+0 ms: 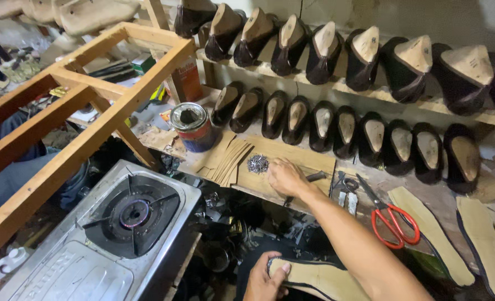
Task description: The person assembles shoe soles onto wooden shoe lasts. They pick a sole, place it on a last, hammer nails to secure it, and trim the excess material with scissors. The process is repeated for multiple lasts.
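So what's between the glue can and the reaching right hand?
Head view: a fanned stack of tan card pieces, then a small pile of metal tacks beside the right hand.

A round metal tin [192, 127] with its lid off stands on the wooden surface [292, 153] at about 10 o'clock from the middle of the view; its wrapped label is dark blue below and red above, and the open top shows a dark inside within a silvery rim. At 12 o'clock from the tin, behind the slanted wooden frame post [164, 67], stands an upright orange-red carton or can [189, 78], partly hidden, with pale print too blurred to make out. Farther off at 10 o'clock from that, a small green box [142, 64] lies among clutter. No signs or screens show.
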